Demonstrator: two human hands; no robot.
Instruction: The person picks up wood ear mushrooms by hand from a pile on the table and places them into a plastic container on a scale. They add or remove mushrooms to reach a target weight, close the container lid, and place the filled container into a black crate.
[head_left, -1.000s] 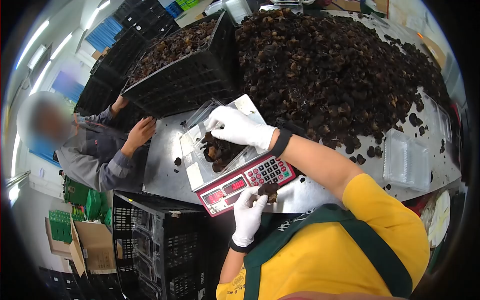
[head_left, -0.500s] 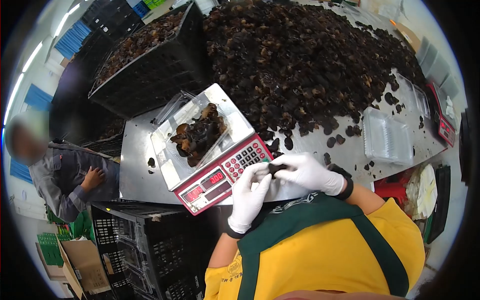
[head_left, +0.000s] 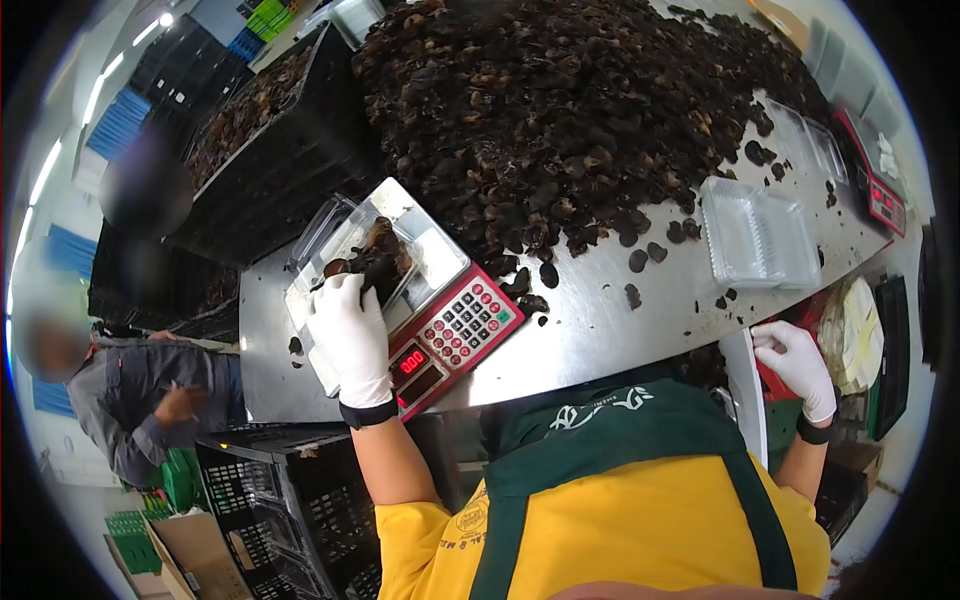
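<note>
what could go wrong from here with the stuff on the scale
The left hand is right at the dark pieces in the clear tray on the scale, so its pressure might skew a reading or knock some out. Loose pieces lie close beside the scale and could get caught under it if it shifts. The right hand is by the top edge of a white panel, so a slip could scrape its fingers.

The gloved left hand (head_left: pixel 352 340) is touching wood ear mushrooms (head_left: pixel 385 253) on the digital scale (head_left: pixel 465 325). The gloved right hand (head_left: pixel 797 368) is hovering by the white bin (head_left: pixel 742 390), while a mushroom pile (head_left: pixel 560 115) is covering much of the metal table (head_left: pixel 590 325).
</note>
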